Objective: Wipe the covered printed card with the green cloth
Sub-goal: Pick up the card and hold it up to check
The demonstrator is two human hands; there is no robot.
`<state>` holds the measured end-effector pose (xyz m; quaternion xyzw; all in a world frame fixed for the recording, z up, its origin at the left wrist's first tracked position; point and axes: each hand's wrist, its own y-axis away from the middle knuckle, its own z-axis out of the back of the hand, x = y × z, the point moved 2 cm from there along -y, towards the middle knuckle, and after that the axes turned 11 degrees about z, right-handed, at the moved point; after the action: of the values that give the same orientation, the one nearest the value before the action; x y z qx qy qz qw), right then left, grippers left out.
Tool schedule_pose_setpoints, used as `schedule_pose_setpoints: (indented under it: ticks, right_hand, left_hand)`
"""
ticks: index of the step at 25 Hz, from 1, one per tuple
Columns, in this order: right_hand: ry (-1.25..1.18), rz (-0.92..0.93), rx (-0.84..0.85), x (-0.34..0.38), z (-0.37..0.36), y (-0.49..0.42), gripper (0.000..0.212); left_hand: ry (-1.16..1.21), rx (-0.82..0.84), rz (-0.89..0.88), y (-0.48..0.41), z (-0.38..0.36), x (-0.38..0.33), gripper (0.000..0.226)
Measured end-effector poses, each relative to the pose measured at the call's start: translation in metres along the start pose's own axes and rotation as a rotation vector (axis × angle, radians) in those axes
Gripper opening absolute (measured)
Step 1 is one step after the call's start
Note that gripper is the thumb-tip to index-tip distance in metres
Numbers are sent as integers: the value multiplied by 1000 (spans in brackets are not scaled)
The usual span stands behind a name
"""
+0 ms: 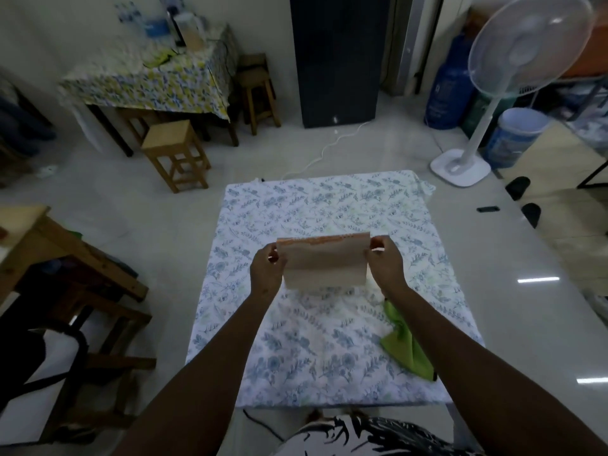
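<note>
Head view: card [324, 263] held upright, long axis left-right.

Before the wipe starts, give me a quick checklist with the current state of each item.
1. Card held securely: ok. The left hand and right hand each grip a side edge of the printed card.
2. Card supported for wiping: not ok. It is held up above the table, not lying flat.
3. Green cloth within reach: ok. The green cloth lies on the table under the right forearm.
4. Hand free for the cloth: not ok. Both hands are on the card.
5. Cover intact and clean: cannot tell. The surface is too blurred.
6. Landing spot on the table: ok. Bare tablecloth shows below the card.
</note>
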<state>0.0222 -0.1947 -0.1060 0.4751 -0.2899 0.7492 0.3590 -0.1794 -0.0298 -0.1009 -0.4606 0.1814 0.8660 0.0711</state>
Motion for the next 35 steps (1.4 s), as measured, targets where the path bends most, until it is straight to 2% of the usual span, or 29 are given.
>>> schedule_pose_setpoints:
  ticks: [4,8,13,19,27,35]
  right_hand:
    - [203,113,42,-13,-4,-9,19]
    - [231,175,102,-19,-4,-6,10]
    - [213,152,151,-19,-7,-13,11]
    - [286,225,199,6,-32,-61,15]
    - [263,311,256,79,-124,-127,14]
    - [272,224,366,71,-188,-149,12]
  left_hand:
    - [-187,-25,-105,-11,-5,-5,20]
    - [-250,-32,-165,-10,-10,10,11]
    - [-284,19,-194,-23,-12,1,35]
    - [-251,27,-225,-65,10,-27,39]
    - [-270,-150,-156,-159,83,-51,37]
    - [-253,-158,-49,-211,93,-18,38]
